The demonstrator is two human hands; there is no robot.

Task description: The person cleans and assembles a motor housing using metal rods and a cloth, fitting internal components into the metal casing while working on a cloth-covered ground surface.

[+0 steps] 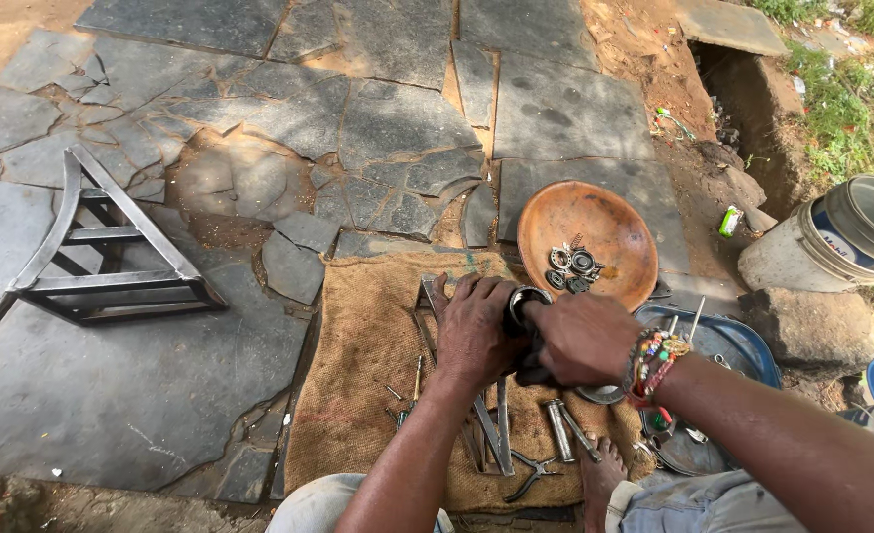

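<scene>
Gripping a short metal cylinder (522, 306) between them, both hands work over a burlap mat (358, 395) on the stone paving. The left hand (475, 334) wraps the part from its left side, fingers curled close around the dark body below the shiny rim. The right hand (583, 339), wearing bead bracelets (651, 361), closes over it from the right, fingers folded tight. The cylinder sits squarely between the two palms, its open ring end tipped up and away from the person, toward a rusty round dish (605, 222) holding bearings (572, 266). Both hands are equally near. Pliers (531, 476) lie on the mat nearer the person.
</scene>
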